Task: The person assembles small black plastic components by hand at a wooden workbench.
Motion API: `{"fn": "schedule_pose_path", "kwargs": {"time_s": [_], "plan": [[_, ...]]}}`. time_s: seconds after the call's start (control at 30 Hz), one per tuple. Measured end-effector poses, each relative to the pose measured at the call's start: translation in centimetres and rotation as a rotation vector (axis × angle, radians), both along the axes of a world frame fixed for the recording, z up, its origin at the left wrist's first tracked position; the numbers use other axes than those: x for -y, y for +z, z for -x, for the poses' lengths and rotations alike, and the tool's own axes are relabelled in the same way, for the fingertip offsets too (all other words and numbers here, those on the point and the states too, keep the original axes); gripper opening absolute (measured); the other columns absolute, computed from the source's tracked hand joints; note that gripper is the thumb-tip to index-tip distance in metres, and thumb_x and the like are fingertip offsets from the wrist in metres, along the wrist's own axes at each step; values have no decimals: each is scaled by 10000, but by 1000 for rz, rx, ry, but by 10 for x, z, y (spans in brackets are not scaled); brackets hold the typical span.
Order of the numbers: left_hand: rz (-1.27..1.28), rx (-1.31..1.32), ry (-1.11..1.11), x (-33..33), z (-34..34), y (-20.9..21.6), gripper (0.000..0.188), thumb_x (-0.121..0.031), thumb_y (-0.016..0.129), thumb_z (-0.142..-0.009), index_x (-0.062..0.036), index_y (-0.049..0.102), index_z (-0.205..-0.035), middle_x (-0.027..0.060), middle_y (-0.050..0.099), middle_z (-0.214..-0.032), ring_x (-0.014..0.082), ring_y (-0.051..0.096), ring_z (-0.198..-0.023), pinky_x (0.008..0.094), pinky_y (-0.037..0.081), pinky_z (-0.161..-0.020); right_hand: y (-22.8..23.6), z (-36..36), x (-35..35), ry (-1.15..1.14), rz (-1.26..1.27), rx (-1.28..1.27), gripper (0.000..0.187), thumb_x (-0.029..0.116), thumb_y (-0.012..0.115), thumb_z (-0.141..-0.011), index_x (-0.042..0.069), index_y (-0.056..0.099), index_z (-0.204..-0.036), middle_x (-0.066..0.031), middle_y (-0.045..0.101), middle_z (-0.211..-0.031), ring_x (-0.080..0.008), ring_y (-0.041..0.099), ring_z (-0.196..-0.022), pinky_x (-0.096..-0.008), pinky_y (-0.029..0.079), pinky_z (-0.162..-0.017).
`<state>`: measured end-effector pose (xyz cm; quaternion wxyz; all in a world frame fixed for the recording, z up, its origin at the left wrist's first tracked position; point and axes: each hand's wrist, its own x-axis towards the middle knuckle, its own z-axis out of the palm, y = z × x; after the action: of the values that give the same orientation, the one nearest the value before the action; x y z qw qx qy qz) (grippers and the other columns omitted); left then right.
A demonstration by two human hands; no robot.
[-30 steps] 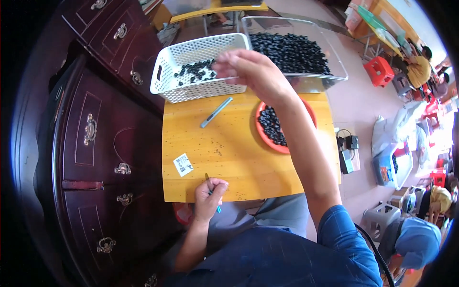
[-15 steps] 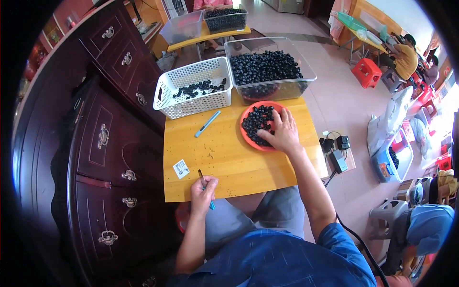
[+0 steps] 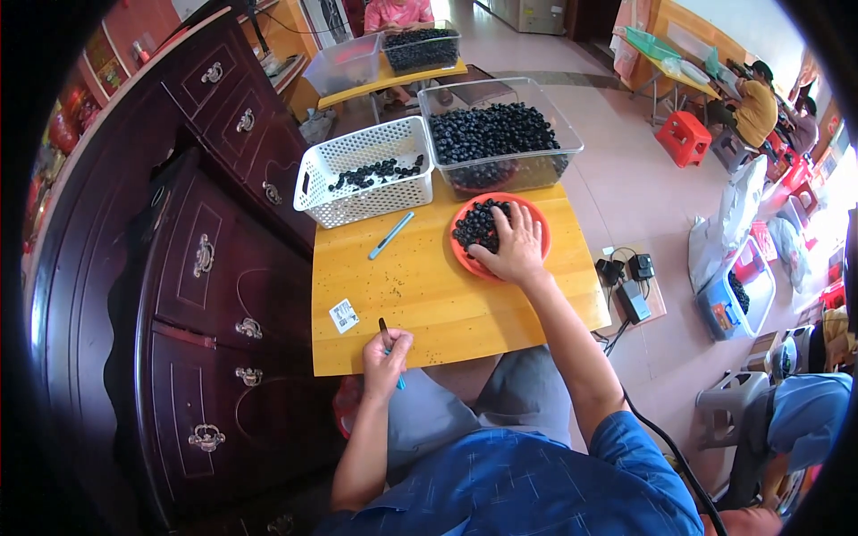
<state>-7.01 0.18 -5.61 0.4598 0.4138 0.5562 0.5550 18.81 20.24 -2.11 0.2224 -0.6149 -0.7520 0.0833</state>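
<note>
My right hand (image 3: 516, 247) lies over the orange-red plate (image 3: 542, 246), its fingers spread and touching the small round black pieces (image 3: 475, 225), which look like beads or berries. My left hand (image 3: 386, 364) is closed around a slim teal tool (image 3: 385, 334) with a dark, narrow tip pointing up, just past the table's near edge. A similar slim blue tool (image 3: 391, 235) rests on the wooden table (image 3: 429, 308). Behind it stands a white perforated basket (image 3: 366, 204) with some black pieces scattered inside. Next to that, a large clear bin (image 3: 538, 168) holds a great heap of them.
A white printed label (image 3: 343, 316) and dark crumbs lie on the tabletop. Dark wooden drawers (image 3: 214, 295) stand close on the left. Power adapters (image 3: 634, 302) sit right of the table. Beyond are another table with bins (image 3: 420, 52), a red stool (image 3: 683, 139) and other people.
My right hand has moved a little to the left across the plate, over the black pieces. My left hand keeps its hold on the slim tool. The whole view has shifted slightly.
</note>
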Motion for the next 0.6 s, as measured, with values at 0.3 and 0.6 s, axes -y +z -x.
{"fn": "schedule_pose_path", "kwargs": {"time_s": [0.3,0.6], "plan": [[-2,-26,-15,-1,-1,-3,123,-140,699,-986,-30,666,-944,-45,562,-685,23,454,-486,200,386,-456,-26,40,-27,315,-241,-48,396,380,629,-959,111,635,-1250,-159,544,-1376,-356,463,-1356,-548,381,-1110],[21,-25,2,1,-2,2,129,-139,701,-977,-27,674,-918,-39,569,-701,34,471,-515,207,379,-481,-17,37,-21,264,-253,-110,201,265,648,-868,72,701,-882,-153,646,-1016,-344,610,-1065,-477,492,-957]]}}
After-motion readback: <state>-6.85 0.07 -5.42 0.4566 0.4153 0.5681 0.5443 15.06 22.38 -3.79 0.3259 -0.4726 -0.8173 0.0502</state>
